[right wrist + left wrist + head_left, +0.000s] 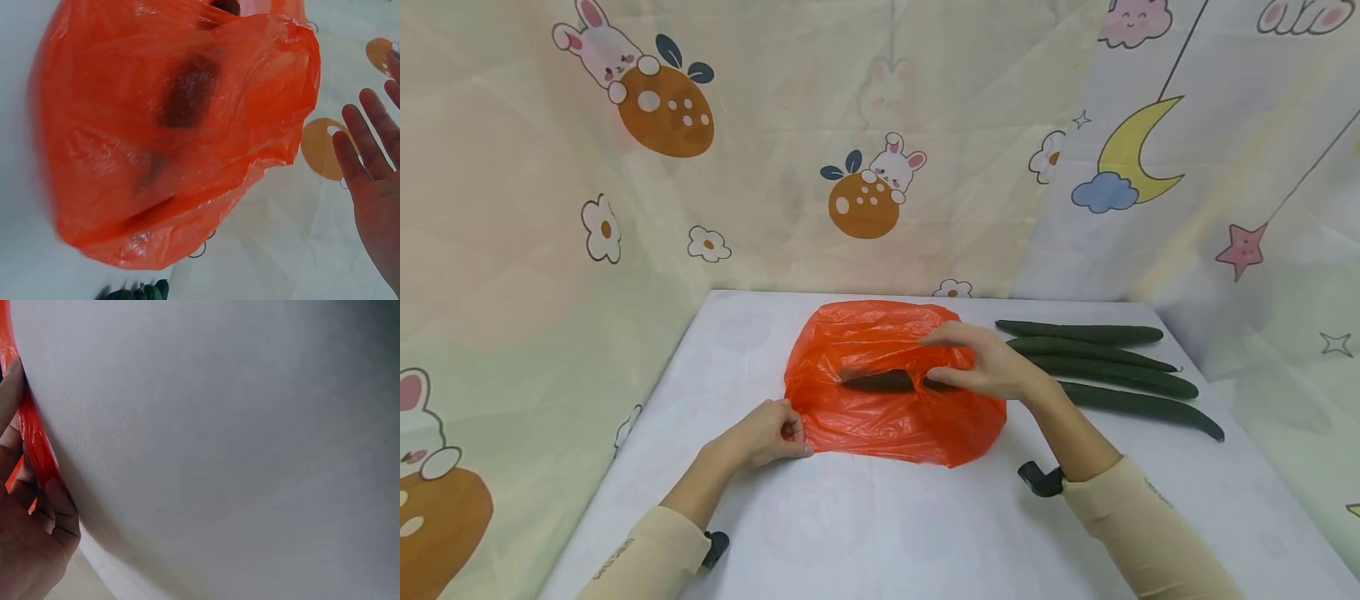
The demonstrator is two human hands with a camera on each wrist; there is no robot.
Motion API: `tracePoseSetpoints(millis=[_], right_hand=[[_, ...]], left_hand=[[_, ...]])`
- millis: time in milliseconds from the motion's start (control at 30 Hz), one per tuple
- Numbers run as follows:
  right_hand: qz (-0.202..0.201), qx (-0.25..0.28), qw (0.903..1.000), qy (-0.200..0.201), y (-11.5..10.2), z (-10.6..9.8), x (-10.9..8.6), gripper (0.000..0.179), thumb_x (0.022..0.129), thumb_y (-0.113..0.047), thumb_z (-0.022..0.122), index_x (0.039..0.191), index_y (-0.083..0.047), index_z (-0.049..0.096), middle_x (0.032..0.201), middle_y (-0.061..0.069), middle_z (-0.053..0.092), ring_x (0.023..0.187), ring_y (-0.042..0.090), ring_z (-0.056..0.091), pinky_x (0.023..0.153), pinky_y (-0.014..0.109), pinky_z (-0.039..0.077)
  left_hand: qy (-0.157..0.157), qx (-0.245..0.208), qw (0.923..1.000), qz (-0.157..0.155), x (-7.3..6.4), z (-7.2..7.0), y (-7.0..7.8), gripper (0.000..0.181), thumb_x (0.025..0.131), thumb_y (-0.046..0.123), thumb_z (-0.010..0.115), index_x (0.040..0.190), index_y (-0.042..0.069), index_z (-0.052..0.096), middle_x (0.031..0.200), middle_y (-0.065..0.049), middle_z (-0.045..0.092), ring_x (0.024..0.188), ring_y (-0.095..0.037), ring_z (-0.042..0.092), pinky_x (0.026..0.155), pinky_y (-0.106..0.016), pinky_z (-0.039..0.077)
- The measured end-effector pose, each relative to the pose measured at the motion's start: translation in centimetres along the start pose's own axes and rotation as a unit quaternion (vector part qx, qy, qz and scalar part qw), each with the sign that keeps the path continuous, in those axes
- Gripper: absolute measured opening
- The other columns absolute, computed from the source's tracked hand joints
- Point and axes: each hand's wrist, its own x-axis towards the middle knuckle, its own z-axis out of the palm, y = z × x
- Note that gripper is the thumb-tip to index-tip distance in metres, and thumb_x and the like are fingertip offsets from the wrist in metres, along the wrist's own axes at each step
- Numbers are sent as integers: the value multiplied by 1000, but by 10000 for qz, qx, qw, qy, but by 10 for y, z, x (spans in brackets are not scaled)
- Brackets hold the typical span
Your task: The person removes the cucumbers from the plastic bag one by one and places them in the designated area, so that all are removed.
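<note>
A red plastic bag (887, 429) lies spread on the white table. Through a gap in its top shows part of a dark green cucumber (877, 382), which also appears as a dark shape through the film in the right wrist view. My left hand (766, 435) pinches the bag's near left edge; in the left wrist view, thumb and fingers of that hand (34, 531) hold a red strip of it. Over the bag's right part is my right hand (992, 362), its thumb near the opening. The right wrist view shows that hand (382, 181) with fingers extended and spread.
Several long cucumbers (1105, 372) lie side by side to the right of the bag, one (1082, 333) farthest back. The white table (865, 533) ends at a cartoon-printed curtain (775, 175) behind and at both sides.
</note>
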Motion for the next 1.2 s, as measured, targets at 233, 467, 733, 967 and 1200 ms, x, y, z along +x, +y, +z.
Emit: tracePoseSetpoints(millis=[233, 467, 733, 967, 1200], right_hand=[[-54, 71, 10000, 42, -8, 7, 13, 42, 93, -20, 78, 132, -18, 65, 132, 5, 65, 125, 23, 57, 102, 60, 48], [-26, 216, 9997, -54, -14, 21, 29, 42, 94, -28, 77, 133, -20, 66, 133, 10, 64, 126, 24, 56, 102, 58, 48], [-75, 285, 9995, -69, -17, 35, 35, 44, 93, -27, 79, 134, -18, 66, 132, 10, 65, 123, 20, 56, 102, 56, 49], [-180, 390, 9989, -170, -18, 44, 38, 45, 93, -28, 78, 134, -13, 65, 130, 8, 66, 123, 21, 57, 103, 56, 49], [-310, 615, 9973, -270, -23, 51, 42, 44, 93, -25, 78, 133, -12, 65, 130, 7, 67, 125, 29, 59, 103, 52, 50]], left_hand=[[14, 3, 10000, -9, 0, -1, -1, 28, 83, 34, 87, 74, 21, 65, 82, 1, 53, 81, -16, 50, 72, -32, 44], [35, 10, 9999, -118, 0, -2, 1, 28, 83, 34, 87, 74, 20, 65, 82, 1, 53, 81, -16, 50, 73, -33, 43], [-84, -70, 9997, -226, 0, -1, 6, 27, 84, 33, 87, 76, 20, 65, 83, 0, 54, 81, -17, 52, 73, -33, 45], [-78, 48, 9997, -246, 1, 0, 4, 27, 84, 35, 87, 75, 21, 65, 83, 0, 54, 82, -16, 51, 73, -33, 44], [-82, 21, 9999, -150, 1, 0, 2, 26, 83, 35, 87, 74, 22, 65, 83, 1, 53, 82, -16, 51, 73, -32, 45]])
